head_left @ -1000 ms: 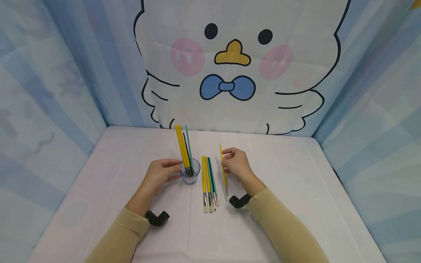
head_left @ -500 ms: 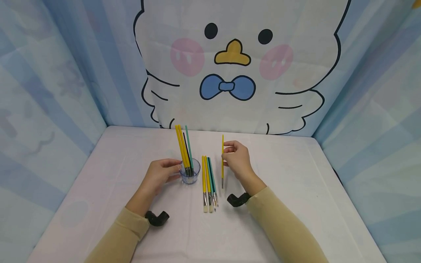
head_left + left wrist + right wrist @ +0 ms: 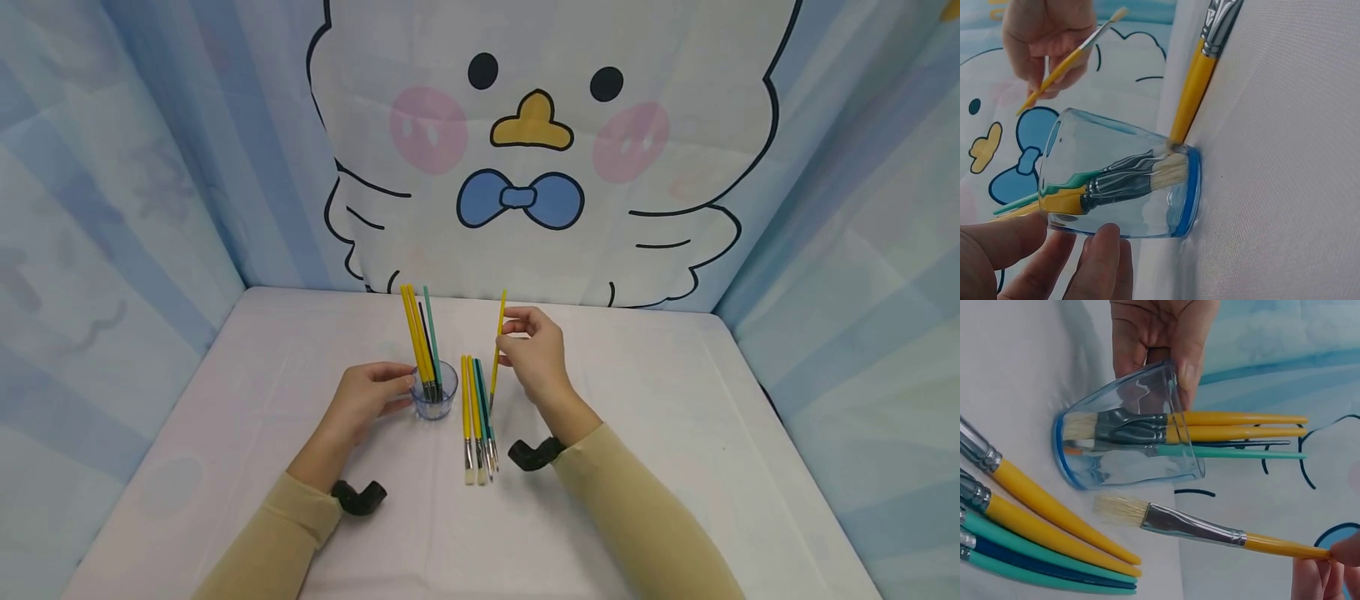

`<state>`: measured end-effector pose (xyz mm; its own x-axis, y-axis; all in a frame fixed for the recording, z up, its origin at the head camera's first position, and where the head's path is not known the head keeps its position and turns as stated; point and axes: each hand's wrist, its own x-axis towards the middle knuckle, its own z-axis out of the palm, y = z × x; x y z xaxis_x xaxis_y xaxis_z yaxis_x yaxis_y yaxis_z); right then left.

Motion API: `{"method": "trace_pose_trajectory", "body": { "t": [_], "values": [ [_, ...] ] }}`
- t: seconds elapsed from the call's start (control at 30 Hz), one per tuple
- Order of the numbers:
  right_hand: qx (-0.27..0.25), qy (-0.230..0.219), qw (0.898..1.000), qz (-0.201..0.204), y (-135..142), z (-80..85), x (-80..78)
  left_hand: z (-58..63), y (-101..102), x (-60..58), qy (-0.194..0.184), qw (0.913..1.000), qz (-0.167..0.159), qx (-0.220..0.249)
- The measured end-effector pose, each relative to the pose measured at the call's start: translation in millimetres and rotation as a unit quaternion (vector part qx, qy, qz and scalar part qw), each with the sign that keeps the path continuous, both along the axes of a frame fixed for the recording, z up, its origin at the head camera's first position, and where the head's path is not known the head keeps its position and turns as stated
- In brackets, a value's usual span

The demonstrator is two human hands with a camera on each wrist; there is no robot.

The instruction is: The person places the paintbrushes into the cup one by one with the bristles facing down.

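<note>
A clear plastic cup with a blue base stands on the table; my left hand holds its left side with thumb and fingers. Two yellow-handled flat brushes, a green-handled brush and a dark-handled one lean in it, bristles down. My right hand pinches another yellow flat paintbrush by its handle, right of the cup and raised, bristles downward. In the right wrist view those pale bristles are beside the cup's base, outside it.
Several paintbrushes lie side by side right of the cup, yellow-handled ones and green and dark ones, bristles toward me. Behind the white-covered table hangs a cartoon-printed curtain.
The right hand has lifted the yellow paintbrush and carried it away from me and slightly left, its bristle end swinging toward the cup. The left hand and cup have stayed in place.
</note>
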<state>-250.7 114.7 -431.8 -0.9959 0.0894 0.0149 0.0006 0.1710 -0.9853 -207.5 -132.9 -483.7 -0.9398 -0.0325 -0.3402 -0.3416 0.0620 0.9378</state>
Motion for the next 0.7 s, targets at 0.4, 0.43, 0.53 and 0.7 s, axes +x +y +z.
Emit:
{"method": "trace_pose_trajectory", "body": {
  "t": [0.4, 0.43, 0.53, 0.7],
  "values": [
    [-0.070, 0.057, 0.996, 0.020, -15.8, 17.0, 0.8, 1.5, 0.0, 0.6, 0.001, 1.0000, -0.004, 0.006],
    [-0.076, 0.063, 0.995, 0.022, -16.9, 17.9, 1.0, 1.7, 0.2, 0.7, 0.001, 1.0000, -0.004, 0.007],
    [-0.095, 0.083, 0.992, 0.027, -20.1, 19.5, 1.3, 2.2, 0.5, 0.7, 0.000, 1.0000, -0.001, 0.007],
    [-0.119, 0.106, 0.987, 0.025, -25.5, 17.7, -0.1, 2.8, 0.6, 0.8, -0.002, 1.0000, -0.001, 0.006]
  ]
}}
